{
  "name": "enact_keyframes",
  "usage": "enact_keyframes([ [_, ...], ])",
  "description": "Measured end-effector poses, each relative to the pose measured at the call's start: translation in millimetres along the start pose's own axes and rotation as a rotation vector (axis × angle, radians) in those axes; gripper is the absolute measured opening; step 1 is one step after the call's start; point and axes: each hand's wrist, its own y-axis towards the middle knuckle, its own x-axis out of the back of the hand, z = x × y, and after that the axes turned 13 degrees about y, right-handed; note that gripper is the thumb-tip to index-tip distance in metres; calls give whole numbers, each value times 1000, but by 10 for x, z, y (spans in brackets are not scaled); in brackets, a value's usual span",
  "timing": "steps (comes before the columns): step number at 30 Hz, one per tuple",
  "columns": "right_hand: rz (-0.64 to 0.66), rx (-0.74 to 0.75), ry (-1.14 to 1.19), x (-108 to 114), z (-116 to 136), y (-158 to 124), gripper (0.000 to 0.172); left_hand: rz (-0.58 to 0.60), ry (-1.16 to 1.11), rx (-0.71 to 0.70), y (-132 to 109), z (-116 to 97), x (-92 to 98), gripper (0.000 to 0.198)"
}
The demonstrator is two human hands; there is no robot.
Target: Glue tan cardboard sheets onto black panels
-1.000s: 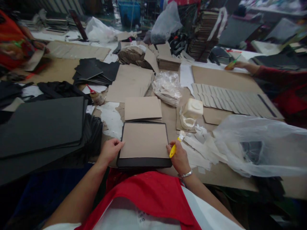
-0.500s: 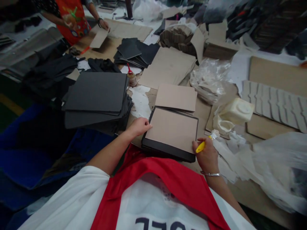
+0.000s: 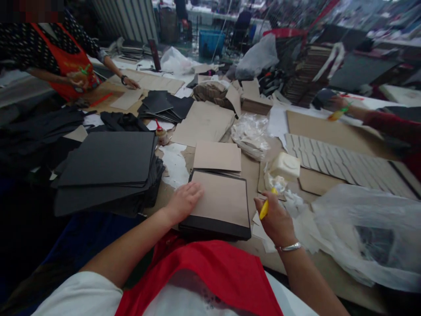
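Note:
A tan board [image 3: 223,197] lies on a stack of black sheets [image 3: 217,227], whose dark margin shows along the near side. My left hand [image 3: 188,199] rests flat on the board's left edge, fingers over its surface. To the right, my right hand [image 3: 275,218] is closed round a yellow-handled brush [image 3: 264,209], apart from the board. The brush's bristles are at the mouth of a cut white plastic container [image 3: 285,166]. Directly behind the board sits a small pile of tan boards [image 3: 217,156].
A tall pile of black boards [image 3: 108,158] stands at left, with a red-tipped bottle [image 3: 162,133] behind it. Clear plastic bags [image 3: 362,228] lie at right. One person's hand [image 3: 131,83] is at the far left, another person's sleeve [image 3: 391,125] at far right.
The view has tilted up. My left hand has moved from pinching the board's edge to lying on it. My right hand has left the board's right edge and brought the brush to the container.

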Motion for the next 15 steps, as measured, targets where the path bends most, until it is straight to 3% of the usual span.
enact_keyframes([
  [3, 62, -36, 483, 107, 251, 288, 47, 24, 16, -195, 53, -86, -41, 30],
  [6, 215, -135, 882, -114, 593, 605, 49, 2, 18, -189, 79, -130, -50, 28],
  [11, 367, -134, 953, -769, 996, 913, 32, -63, -47, -126, 69, -181, -34, 26],
  [13, 388, -100, 913, -894, 987, 949, 30, -61, -71, -111, 60, -195, -33, 27],
  [15, 363, -83, 870, -881, 858, 955, 30, -60, -91, -98, 52, -200, -37, 28],
])
